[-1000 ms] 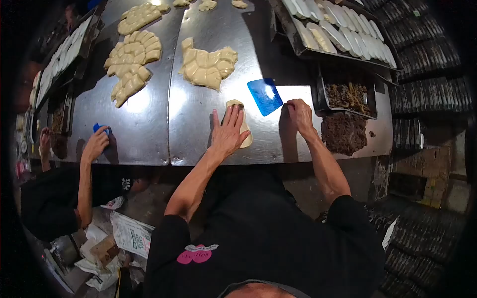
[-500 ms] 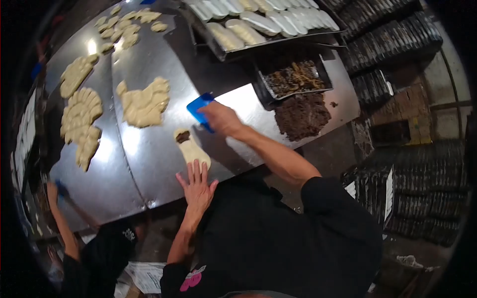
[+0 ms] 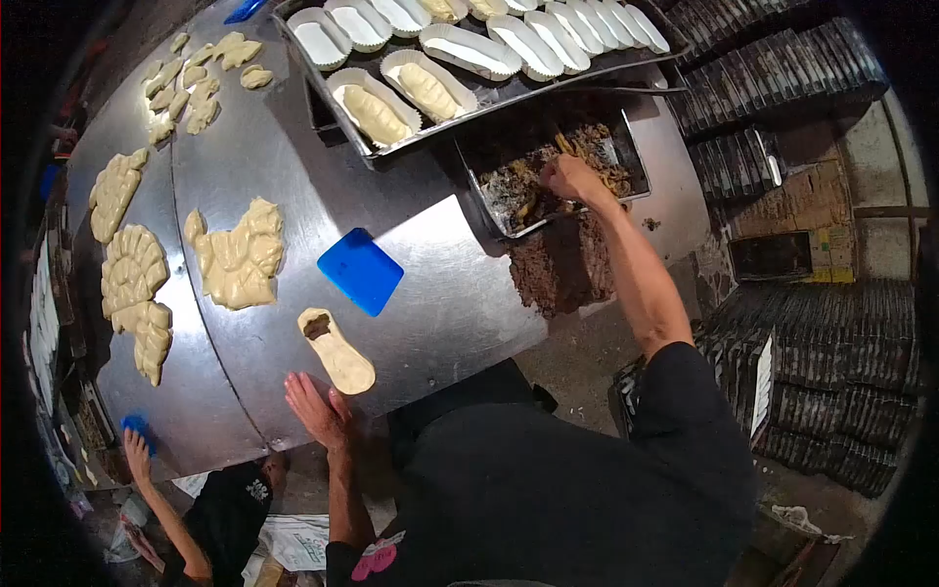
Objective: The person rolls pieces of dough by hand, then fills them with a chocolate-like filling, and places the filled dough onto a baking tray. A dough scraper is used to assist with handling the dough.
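Note:
My left hand [image 3: 320, 411] lies on the metal table with its fingers spread, just beside a long flattened piece of dough [image 3: 342, 364] that has dark filling near its far end. My right hand [image 3: 574, 180] reaches into a metal tray [image 3: 509, 227] of brown, crumbly filling; its fingers are closed, and what they hold is hidden. A blue scraper [image 3: 361, 272] lies flat on the table between my hands. Dark brown filling [image 3: 559, 264] is spread next to the tray, under my right forearm. A larger slab of dough [image 3: 238, 256] rests left of the scraper.
A large tray [image 3: 391, 147] of paper moulds, some holding dough, stands at the back. More dough [image 3: 134, 266] and small pieces [image 3: 202, 103] lie on the left. A co-worker's hand [image 3: 138, 456] touches a blue object at lower left. Dark stacked trays [image 3: 831, 352] fill the right side.
My right hand has let go of the blue scraper and moved right into the filling tray. My left hand has come off the dough strip to its left. The view has shifted.

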Demonstrator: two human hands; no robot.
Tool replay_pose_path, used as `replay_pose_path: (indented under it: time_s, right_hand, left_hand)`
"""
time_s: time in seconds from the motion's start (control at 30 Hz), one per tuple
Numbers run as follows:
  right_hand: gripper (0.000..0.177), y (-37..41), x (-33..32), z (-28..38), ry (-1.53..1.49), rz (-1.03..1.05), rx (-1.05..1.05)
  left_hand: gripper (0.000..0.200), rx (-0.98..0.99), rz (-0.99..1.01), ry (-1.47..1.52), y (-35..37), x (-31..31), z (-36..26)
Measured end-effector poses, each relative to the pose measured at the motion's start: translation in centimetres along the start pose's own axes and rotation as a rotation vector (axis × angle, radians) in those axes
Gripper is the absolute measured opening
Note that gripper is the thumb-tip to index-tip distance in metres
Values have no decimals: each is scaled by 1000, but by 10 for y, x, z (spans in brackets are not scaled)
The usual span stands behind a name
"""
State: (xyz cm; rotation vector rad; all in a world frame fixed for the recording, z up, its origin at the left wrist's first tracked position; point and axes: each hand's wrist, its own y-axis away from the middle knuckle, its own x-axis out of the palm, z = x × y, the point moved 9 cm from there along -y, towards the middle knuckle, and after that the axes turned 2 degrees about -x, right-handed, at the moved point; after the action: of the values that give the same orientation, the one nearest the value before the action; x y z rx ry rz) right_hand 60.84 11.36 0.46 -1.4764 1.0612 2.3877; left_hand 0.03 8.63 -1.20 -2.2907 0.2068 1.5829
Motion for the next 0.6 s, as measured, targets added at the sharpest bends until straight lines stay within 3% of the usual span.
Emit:
replay_pose_path:
  time_s: [0.03, 0.1, 0.17, 0.2, 0.23, 0.3, 0.37, 0.43, 0.5, 0.57, 0.6]
  right_hand:
    - [40, 3, -11, 8, 137, -42, -81]
    - [40, 6, -6, -3, 244, -9, -13]
    - [43, 14, 24, 10, 388, 268, -153]
    - [31, 16, 22, 23, 277, 169, -292]
    - [31, 16, 24, 21, 278, 175, -296]
    - [23, 15, 30, 6, -723, 246, 18]
    - [28, 6, 29, 0, -579, 264, -15]
    - [35, 42, -9, 67, 145, -89, -691]
    - [39, 49, 1, 84, 176, -27, -792]
    - [39, 61, 18, 102, 446, 95, -1001]
    - [31, 59, 17, 105, 492, 72, -1042]
  left_hand:
    - [55, 0, 6, -4, 0, 1, 0]
    - [55, 3, -8, -19, -2, -2, -3]
    - [55, -10, 3, -16, -5, -4, -6]
    - [56, -27, 10, -10, -4, -4, -7]
    - [56, -32, 13, -13, -4, -3, -7]
    - [55, -32, 7, -19, -4, -1, -4]
    - [55, -40, 11, -34, -3, 1, -2]
    - [55, -48, 17, -48, -2, 0, -2]
    - [54, -61, 23, -48, -4, 0, -4]
    - [54, -47, 11, -57, -5, -2, -5]
    - [54, -28, -1, -57, -5, -2, -7]
